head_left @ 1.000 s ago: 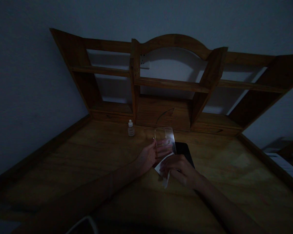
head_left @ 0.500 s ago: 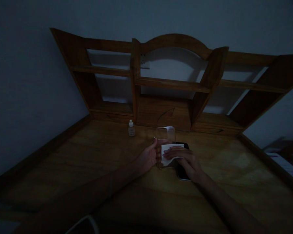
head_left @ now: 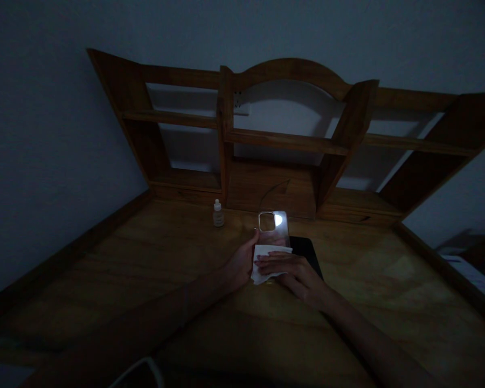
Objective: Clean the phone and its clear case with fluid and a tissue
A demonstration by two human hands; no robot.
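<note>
1. Your left hand (head_left: 237, 265) grips the clear phone case (head_left: 273, 230) by its left edge, thumb at the front, and holds it tilted up off the worktop (head_left: 153, 253), near the middle and toward the back edge. The camera cut-out points up and away from you.
2. Your right hand (head_left: 293, 270) lies flat on a white wipe (head_left: 264, 262), fingers stretched out and pressing it against the lower half of the case. It clamps nothing; it pushes.
3. Judging by that pose, you are wiping the case. Keep the left-hand grip firm at the edge so the thin shell does not flex or twist under the pressure.
4. Work the wipe in straight passes from the bottom toward the cut-out. The upper part catches a bright glare, which should help you spot smears.
5. Keep the wipe folded under your fingertips so bare skin does not touch the cleaned surface.
6. A dark phone (head_left: 306, 253) lies on the worktop just behind your right hand; mind it as you move your wrist.
7. A small dropper bottle (head_left: 217, 213) stands upright toward the back edge, left of the case, in front of the wooden shelf unit (head_left: 283, 140). The light is poor, so whether its cap is on tight cannot be told; move your left arm carefully near it.
</note>
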